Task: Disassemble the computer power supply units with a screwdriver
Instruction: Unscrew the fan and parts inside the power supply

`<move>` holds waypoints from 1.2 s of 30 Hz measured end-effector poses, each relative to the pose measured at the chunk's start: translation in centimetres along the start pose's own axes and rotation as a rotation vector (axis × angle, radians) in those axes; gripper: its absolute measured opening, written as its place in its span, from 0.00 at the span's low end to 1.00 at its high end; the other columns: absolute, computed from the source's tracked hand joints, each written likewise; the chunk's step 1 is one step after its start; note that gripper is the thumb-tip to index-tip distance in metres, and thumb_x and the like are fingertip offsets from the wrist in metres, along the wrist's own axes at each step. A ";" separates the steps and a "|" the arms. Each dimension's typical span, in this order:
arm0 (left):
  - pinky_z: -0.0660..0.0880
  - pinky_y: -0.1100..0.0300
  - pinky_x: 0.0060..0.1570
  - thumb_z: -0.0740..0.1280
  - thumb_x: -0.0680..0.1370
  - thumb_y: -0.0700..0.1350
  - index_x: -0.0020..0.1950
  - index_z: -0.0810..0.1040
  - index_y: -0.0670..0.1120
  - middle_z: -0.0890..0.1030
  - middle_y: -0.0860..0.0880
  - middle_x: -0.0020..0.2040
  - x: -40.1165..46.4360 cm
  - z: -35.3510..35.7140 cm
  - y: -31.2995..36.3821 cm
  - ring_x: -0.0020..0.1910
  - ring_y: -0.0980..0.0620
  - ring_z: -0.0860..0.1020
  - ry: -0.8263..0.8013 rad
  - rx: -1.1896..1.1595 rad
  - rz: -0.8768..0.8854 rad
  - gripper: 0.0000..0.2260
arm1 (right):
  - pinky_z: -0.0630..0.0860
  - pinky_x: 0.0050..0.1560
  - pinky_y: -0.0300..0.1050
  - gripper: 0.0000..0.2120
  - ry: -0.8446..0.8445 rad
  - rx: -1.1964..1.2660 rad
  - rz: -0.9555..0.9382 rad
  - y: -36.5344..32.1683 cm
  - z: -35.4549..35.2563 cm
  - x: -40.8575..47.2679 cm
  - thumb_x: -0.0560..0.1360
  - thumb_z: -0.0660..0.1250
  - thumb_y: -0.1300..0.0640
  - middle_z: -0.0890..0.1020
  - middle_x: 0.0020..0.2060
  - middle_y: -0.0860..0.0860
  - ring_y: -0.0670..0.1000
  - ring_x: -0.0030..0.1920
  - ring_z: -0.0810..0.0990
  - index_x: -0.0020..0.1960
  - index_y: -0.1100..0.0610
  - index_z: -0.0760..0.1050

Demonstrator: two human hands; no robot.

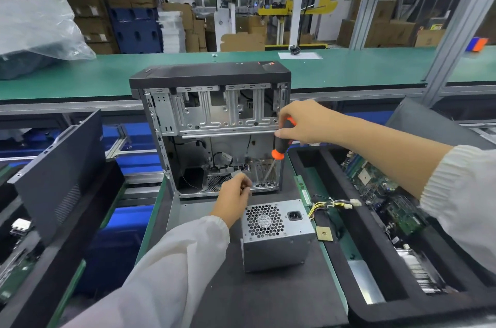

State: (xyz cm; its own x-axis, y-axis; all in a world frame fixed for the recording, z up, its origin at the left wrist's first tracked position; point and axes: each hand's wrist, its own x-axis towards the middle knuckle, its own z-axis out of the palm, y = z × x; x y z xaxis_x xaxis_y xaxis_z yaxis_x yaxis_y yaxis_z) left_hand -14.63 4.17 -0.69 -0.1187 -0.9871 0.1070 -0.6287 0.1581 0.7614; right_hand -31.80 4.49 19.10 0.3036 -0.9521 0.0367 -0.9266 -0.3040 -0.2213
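Observation:
An open computer case [212, 123] lies on its side on the dark mat, its bare metal inside facing me. My right hand [303, 122] grips a black and orange screwdriver [281, 144] whose shaft points down into the case's lower right corner. At the case's lower edge my left hand [233, 195] pinches a small silver metal piece [237, 173]. A grey power supply unit [276, 233] with a honeycomb fan grille stands on the mat in front of the case, its yellow and black cables [331, 204] trailing right.
A black foam tray [375, 260] on the right holds circuit boards and a heatsink. A small chip [324, 233] lies beside the power supply. A dark side panel [59, 174] leans at the left. A green conveyor belt [349, 67] runs behind the case.

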 end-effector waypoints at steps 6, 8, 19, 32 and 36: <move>0.69 0.61 0.42 0.54 0.81 0.35 0.42 0.78 0.45 0.77 0.46 0.52 0.3 2.6 1.9 0.41 0.54 0.74 -0.090 -0.016 -0.042 0.16 | 0.78 0.33 0.39 0.05 -0.053 0.049 0.030 1.7 1.0 -0.1 0.79 0.63 0.56 0.78 0.22 0.46 0.44 0.23 0.80 0.50 0.58 0.72; 0.68 0.58 0.52 0.53 0.80 0.35 0.38 0.76 0.45 0.77 0.44 0.53 0.1 2.7 1.9 0.52 0.51 0.74 -0.046 -0.073 -0.073 0.16 | 0.73 0.28 0.36 0.04 -0.047 0.037 0.013 1.6 1.0 -0.1 0.78 0.64 0.56 0.80 0.33 0.51 0.44 0.24 0.79 0.48 0.57 0.73; 0.65 0.55 0.55 0.63 0.79 0.51 0.55 0.82 0.52 0.70 0.51 0.45 -0.9 4.9 -0.2 0.49 0.48 0.71 -0.016 0.124 0.002 0.11 | 0.72 0.31 0.38 0.04 -0.068 0.002 -0.006 2.4 2.3 0.2 0.76 0.65 0.55 0.75 0.35 0.48 0.44 0.26 0.78 0.46 0.55 0.72; 0.62 0.56 0.53 0.67 0.73 0.59 0.57 0.83 0.55 0.64 0.55 0.38 -1.7 5.0 -0.1 0.40 0.54 0.69 0.029 0.251 0.193 0.15 | 0.70 0.28 0.35 0.04 -0.072 -0.014 -0.007 2.5 2.4 0.1 0.77 0.65 0.55 0.80 0.41 0.52 0.43 0.26 0.78 0.48 0.55 0.73; 0.60 0.57 0.51 0.67 0.73 0.59 0.57 0.83 0.56 0.64 0.55 0.38 -1.9 4.9 0.1 0.41 0.55 0.68 0.042 0.239 0.196 0.16 | 0.70 0.28 0.36 0.04 -0.074 -0.016 -0.014 2.4 2.2 0.0 0.77 0.65 0.55 0.82 0.43 0.56 0.43 0.26 0.77 0.47 0.56 0.72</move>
State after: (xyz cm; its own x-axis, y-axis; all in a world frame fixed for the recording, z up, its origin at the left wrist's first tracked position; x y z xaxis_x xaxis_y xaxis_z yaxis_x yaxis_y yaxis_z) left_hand -18.25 6.19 -3.94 -0.2273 -0.9365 0.2671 -0.7602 0.3421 0.5524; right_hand -33.51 3.84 16.41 0.3319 -0.9428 -0.0325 -0.9253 -0.3186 -0.2055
